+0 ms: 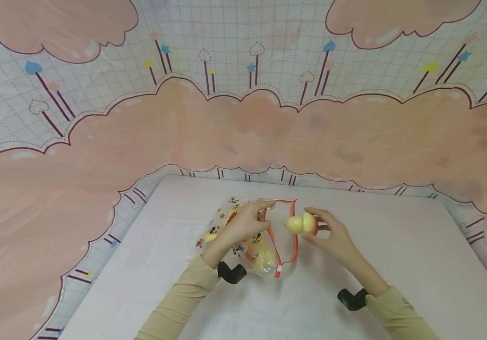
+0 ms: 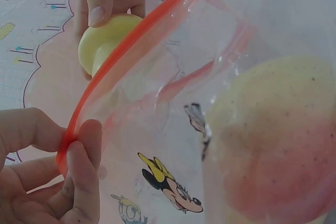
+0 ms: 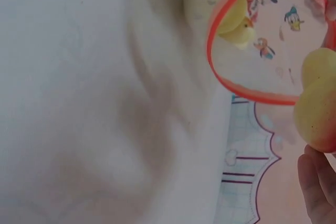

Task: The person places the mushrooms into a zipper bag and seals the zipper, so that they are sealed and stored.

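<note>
My left hand (image 1: 245, 223) pinches the red zip edge (image 2: 121, 51) of a clear zip bag (image 1: 226, 215) printed with small cartoon figures. The bag lies tilted on the table, its mouth spread wide toward the right. Inside show yellow and pink rounded pieces, among them a large speckled peach-like fruit (image 2: 283, 140). Just outside the mouth, my right hand (image 1: 332, 236) holds a yellow two-lobed fruit-like piece (image 1: 295, 225) with a red blush at one end. Thumb and fingers grip its reddish end, while its narrow yellow tip points left toward the bag.
Beneath everything is a white table (image 1: 154, 283). A patterned cloth (image 1: 243, 132) with pink cloud shapes hangs behind it and round the sides. Each wrist carries a black camera mount (image 1: 232, 273).
</note>
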A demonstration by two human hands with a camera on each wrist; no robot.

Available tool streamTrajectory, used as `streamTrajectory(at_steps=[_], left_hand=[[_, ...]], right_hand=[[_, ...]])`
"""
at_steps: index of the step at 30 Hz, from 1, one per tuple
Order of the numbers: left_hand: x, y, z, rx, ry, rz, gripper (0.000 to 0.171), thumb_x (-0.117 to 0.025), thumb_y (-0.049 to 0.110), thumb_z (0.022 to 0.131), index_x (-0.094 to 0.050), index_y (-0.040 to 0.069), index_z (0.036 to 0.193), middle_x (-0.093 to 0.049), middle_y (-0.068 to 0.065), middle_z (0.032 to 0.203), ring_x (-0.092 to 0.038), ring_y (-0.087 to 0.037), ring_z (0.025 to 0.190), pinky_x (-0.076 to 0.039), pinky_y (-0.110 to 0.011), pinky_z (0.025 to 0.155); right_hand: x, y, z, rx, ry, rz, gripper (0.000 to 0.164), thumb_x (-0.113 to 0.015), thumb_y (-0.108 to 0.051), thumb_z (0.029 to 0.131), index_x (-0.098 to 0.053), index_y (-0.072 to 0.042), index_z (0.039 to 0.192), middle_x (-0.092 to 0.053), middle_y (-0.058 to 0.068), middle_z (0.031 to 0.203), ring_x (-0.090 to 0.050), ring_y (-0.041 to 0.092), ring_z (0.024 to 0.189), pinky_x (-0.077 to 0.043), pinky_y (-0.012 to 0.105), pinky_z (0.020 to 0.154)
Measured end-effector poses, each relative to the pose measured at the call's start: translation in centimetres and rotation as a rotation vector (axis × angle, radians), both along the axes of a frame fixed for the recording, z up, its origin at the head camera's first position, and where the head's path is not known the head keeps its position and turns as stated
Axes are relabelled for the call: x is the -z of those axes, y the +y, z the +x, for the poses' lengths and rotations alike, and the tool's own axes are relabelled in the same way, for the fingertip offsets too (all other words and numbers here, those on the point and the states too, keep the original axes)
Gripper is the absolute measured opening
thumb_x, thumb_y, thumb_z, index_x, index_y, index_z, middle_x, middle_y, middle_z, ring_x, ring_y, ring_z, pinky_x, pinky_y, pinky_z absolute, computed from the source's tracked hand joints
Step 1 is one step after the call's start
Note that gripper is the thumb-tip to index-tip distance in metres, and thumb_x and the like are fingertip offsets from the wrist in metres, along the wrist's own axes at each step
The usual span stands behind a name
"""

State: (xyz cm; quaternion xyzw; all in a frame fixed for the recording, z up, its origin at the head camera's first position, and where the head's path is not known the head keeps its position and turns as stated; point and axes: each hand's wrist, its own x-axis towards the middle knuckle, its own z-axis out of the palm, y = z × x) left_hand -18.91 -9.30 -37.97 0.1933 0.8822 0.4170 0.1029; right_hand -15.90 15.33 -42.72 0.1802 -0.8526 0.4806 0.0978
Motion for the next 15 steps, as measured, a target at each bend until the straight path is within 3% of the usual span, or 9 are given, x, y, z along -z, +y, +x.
streamTrajectory(at_steps=[10,15], left_hand=[[0.0,-0.1,-0.1,0.012,0.007,0.004,0.059,-0.061,0.003,0.083,-0.05,0.012,0.141,-0.05,-0.01,0.142,-0.046,-0.011,0.059,-0.038,-0.021,0.047],[0.0,-0.2,-0.2,0.021,0.019,-0.009,0.06,-0.061,0.003,0.083,-0.049,0.011,0.141,-0.049,-0.012,0.143,-0.046,-0.01,0.058,-0.038,-0.02,0.047]], right_hand=[[0.4,-2.3,-0.2,-0.058,0.069,0.029,0.062,-0.081,-0.009,0.074,-0.056,-0.008,0.13,-0.061,0.008,0.122,-0.055,0.014,0.108,-0.053,0.028,0.083],[0.3,-3.3,-0.1,-0.05,0.081,0.129,0.063,-0.081,-0.014,0.075,-0.055,-0.01,0.132,-0.059,0.007,0.127,-0.055,0.02,0.11,-0.052,0.03,0.085]])
